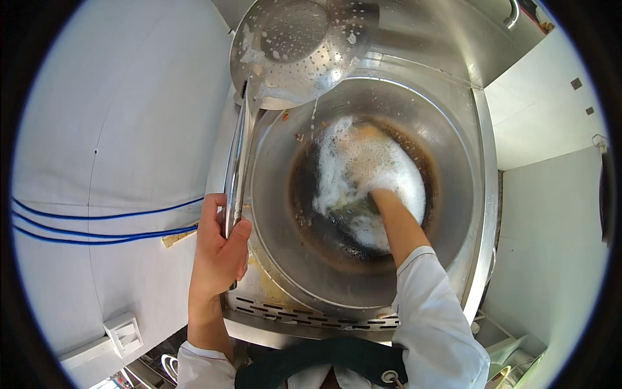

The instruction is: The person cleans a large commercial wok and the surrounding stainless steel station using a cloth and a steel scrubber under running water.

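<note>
My left hand (221, 253) is closed around the metal handle (238, 165) of a large perforated metal strainer (296, 34). The strainer's bowl, wet and streaked with suds, is raised over the back left rim of a big metal wok (452, 194). Dark water with white and yellowish foam (369, 160) lies in the bottom of the wok. My right hand is under the foam and water; only the wrist and forearm (401, 219) show, so its fingers and anything in them are hidden. Small food bits cling to the wok's left inner wall.
A slotted metal strip (311, 316) runs along the front of the metal stove top. Blue cables (121, 238) cross the white wall at left, above a white socket (124, 335). A metal faucet (512, 17) is at the back right. A dark round object hangs at far right.
</note>
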Demonstrator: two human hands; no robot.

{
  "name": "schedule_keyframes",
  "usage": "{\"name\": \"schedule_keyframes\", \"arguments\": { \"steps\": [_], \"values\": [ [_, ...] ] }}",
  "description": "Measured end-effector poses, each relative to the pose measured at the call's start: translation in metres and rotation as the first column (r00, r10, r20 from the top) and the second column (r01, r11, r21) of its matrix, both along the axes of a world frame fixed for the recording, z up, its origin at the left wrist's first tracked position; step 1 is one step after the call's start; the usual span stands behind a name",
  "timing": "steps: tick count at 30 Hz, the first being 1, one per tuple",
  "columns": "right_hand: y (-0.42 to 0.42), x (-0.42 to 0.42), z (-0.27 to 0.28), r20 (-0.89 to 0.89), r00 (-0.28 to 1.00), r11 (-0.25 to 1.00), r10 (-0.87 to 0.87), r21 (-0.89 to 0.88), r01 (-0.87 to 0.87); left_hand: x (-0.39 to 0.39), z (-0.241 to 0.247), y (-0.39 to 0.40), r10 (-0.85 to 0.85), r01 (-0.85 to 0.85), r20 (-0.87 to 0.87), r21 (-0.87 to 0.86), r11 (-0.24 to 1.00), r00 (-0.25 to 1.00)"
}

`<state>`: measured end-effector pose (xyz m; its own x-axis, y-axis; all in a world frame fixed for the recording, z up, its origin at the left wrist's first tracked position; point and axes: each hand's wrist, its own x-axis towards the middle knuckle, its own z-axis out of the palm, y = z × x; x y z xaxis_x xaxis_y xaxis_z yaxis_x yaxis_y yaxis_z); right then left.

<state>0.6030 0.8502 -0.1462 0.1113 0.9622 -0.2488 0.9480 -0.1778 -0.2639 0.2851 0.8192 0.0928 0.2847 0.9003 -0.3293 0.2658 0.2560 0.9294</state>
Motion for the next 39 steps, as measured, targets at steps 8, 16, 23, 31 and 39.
{"name": "schedule_keyframes", "arguments": {
  "steps": [8,16,23,31,39],
  "values": [
    [0.024,0.12,0.008,-0.223,0.962,0.43,-0.156,0.862,0.269,0.007,-0.008,0.016,-0.029,0.037,0.104,-0.077,0.996,0.994],
    [0.116,0.115,0.029,-0.095,0.795,0.347,-0.599,0.864,0.365,-0.011,-0.008,0.024,0.017,-0.016,0.15,-0.013,1.0,0.989],
    [0.168,-0.103,-0.009,-0.318,0.948,0.306,0.025,0.905,0.296,-0.044,-0.001,0.014,0.109,-0.111,0.08,0.023,0.994,0.991],
    [-0.043,-0.216,0.002,-0.502,0.327,0.573,0.801,0.801,-0.172,-0.058,0.002,-0.005,0.143,-0.142,0.05,-0.026,0.989,0.988],
    [-0.146,-0.09,0.026,-0.643,0.634,0.898,0.429,0.225,-0.379,-0.061,-0.003,-0.019,0.085,-0.084,0.014,-0.043,0.996,0.996]
  ]
}}
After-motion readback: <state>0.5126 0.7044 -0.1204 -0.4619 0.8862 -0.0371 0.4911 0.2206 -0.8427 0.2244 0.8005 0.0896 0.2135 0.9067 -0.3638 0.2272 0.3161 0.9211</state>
